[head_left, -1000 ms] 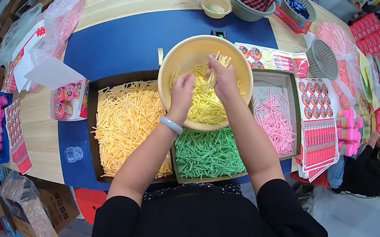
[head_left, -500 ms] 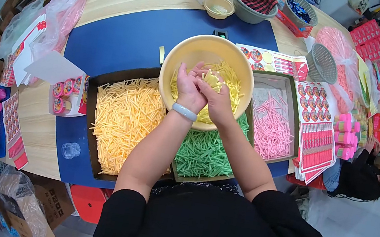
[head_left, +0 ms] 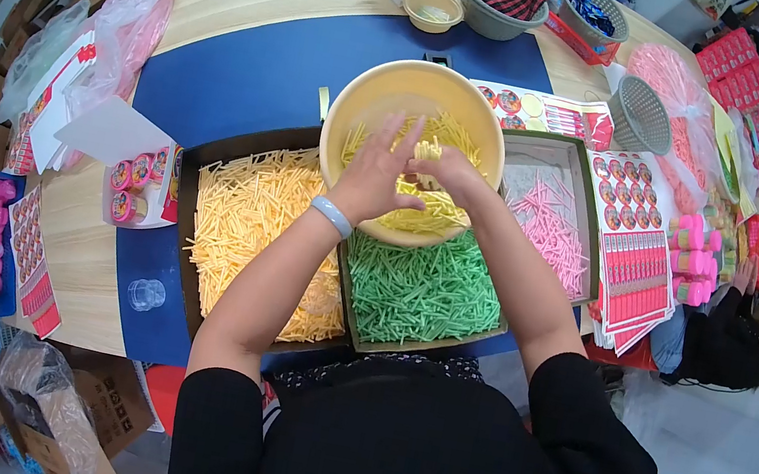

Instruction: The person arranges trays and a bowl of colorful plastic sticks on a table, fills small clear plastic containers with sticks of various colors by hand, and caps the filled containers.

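Yellow sticks (head_left: 428, 151) bunched in right hand (head_left: 449, 170); left hand (head_left: 373, 175), cupped earlier, now spread, empty.

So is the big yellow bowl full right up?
No, only partly: yellow sticks lie in the bowl, but a lot of its inside still shows bare.

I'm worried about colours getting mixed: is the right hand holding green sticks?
No, the right hand holds yellow sticks over the basin, while the green sticks lie outside it.
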`<state>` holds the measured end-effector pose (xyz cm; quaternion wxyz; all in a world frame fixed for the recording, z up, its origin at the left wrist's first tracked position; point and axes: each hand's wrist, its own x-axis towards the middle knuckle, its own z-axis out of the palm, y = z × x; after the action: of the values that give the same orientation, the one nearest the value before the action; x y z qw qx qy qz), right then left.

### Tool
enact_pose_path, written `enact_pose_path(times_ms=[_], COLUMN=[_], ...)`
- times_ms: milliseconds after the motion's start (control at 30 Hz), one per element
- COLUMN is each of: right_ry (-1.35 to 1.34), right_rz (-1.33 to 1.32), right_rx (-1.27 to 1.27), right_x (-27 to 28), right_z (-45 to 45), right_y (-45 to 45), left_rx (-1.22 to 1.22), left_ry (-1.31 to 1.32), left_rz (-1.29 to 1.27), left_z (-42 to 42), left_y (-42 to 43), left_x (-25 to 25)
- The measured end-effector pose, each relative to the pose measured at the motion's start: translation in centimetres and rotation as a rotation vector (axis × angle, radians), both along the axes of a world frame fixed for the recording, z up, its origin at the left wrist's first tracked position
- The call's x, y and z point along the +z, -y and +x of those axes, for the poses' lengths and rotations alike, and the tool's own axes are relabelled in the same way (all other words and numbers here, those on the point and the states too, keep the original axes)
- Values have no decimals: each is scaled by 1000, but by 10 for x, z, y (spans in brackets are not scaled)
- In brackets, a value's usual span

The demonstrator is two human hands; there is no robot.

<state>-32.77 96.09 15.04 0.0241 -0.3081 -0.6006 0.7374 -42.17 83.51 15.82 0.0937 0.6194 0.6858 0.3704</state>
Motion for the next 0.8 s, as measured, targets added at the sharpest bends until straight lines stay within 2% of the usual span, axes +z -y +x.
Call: enact_pose_path(times_ms=[167,300,500,633,733,800], right_ry=[136,-99,26,-50,-58,-83], right_rz=[251,-316,-291,-413,-366,-299], right_rx=[48,228,55,-113,-42,23], right_x=[-19,1,42,43,30,21], right_z=[-2,8,28,30,32,35], right_y=[-11,15,76,109,117,117], left_rx=[189,35,-75,-21,-77,31], left_ry=[-148,-115,-57,-209,-163,-188], left_rz=[-112,118,70,94,60,-2], left_z=[4,19,42,50,39,29], left_y=[16,18,48,75,100,129], left_x=[-5,14,19,26,32,42])
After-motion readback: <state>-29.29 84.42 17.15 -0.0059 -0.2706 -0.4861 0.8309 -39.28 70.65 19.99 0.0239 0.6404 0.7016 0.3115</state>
